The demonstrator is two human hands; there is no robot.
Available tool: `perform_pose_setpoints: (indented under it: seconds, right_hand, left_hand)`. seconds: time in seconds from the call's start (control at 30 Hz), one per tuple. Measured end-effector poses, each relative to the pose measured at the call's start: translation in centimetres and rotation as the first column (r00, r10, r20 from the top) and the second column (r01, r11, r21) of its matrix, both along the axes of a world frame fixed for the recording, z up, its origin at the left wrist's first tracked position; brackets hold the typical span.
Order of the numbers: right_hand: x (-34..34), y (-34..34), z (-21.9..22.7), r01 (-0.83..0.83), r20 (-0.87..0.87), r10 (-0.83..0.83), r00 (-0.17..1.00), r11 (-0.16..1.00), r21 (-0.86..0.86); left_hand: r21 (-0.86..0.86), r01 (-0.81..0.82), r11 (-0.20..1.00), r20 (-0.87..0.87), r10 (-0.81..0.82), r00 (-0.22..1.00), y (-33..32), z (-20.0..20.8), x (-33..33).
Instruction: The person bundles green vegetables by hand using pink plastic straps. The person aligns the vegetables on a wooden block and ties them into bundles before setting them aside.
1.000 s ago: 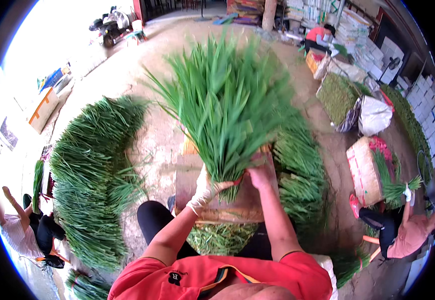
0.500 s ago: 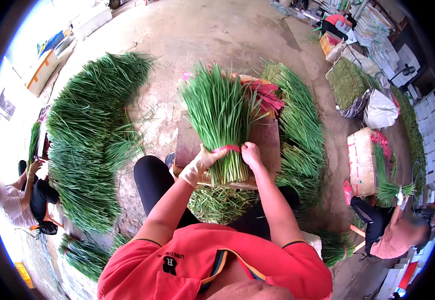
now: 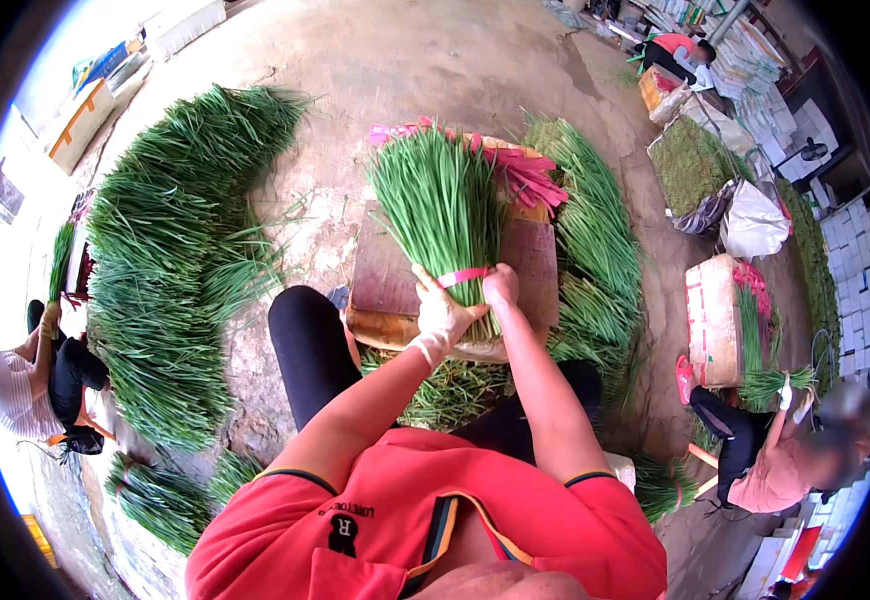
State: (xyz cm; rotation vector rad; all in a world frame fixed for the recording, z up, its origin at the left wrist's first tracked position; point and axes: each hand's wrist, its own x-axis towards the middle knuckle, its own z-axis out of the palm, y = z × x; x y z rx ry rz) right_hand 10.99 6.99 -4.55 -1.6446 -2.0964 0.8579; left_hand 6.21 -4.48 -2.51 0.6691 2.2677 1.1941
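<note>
A thick bunch of garlic chives (image 3: 435,205) lies leaf ends away from me on a reddish-brown board (image 3: 380,275). Around its stems runs a pink band (image 3: 463,276). My left hand (image 3: 443,312), in a pale glove, grips the stem end just below the band, its thumb across the cut ends. Bare, my right hand (image 3: 501,288) is closed on the right side of the bunch, where the band comes round. The fingers behind the stems are hidden.
Spare pink strips (image 3: 525,175) lie behind the bunch. A long heap of chives (image 3: 170,250) covers the floor at left; another pile (image 3: 595,250) lies right of the board. Co-workers sit at far left (image 3: 30,375) and right (image 3: 780,465), beside a box (image 3: 712,320).
My left hand has slid right and down around the stem ends, covering them. The right hand has risen slightly beside the band. The bunch has tilted, its stem end now further right.
</note>
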Motion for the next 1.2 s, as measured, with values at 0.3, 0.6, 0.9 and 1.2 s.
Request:
perform_pose_setpoints:
  seconds: [0.3, 0.6, 0.9, 1.2]
  right_hand:
    - [-0.7, -0.2, 1.5, -0.003, 0.102, -0.013, 0.995, 0.988, 0.155]
    - [0.0, 0.9, 1.1, -0.056, 0.142, 0.035, 0.989, 0.987, 0.148]
    - [0.1, -0.3, 0.6, 0.010, 0.074, -0.023, 0.997, 0.987, 0.161]
    - [-0.6, -0.9, 0.9, 0.021, -0.009, -0.020, 1.000, 0.996, 0.088]
  left_hand:
    - [0.380, -0.226, 0.897, 0.873, -0.267, 0.409, -4.7, -3.8, -6.3]
    - [0.436, -0.154, 0.887, 0.714, -0.237, 0.659, -4.8, -4.8, -4.5]
    - [0.200, 0.294, 0.935, -0.221, -0.249, 0.943, -4.9, -2.3, -3.3]
    - [0.259, 0.276, 0.926, -0.098, -0.259, 0.961, -3.5, -2.4, -8.0]
